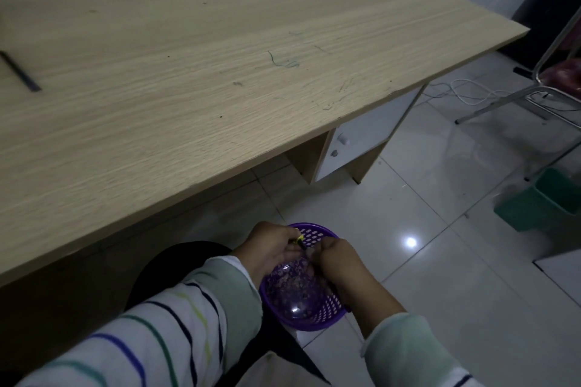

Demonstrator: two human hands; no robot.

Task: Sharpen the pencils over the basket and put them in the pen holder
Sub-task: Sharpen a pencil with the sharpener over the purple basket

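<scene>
Striped sleeves (163,333) nearest | L hand (270,245) grips yellow-black pencil (300,237) | R hand (338,256) fingers curled at pencil tip, grip hidden, can't tell | both over purple basket (317,320), shavings (295,289) inside | desk (220,78) beyond.

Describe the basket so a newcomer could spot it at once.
Start at the wooden desk; below its near edge the left hand and right hand meet. The basket lies just beneath them: round, purple, wall full of holes, unlike the square green bin farther right.
</scene>
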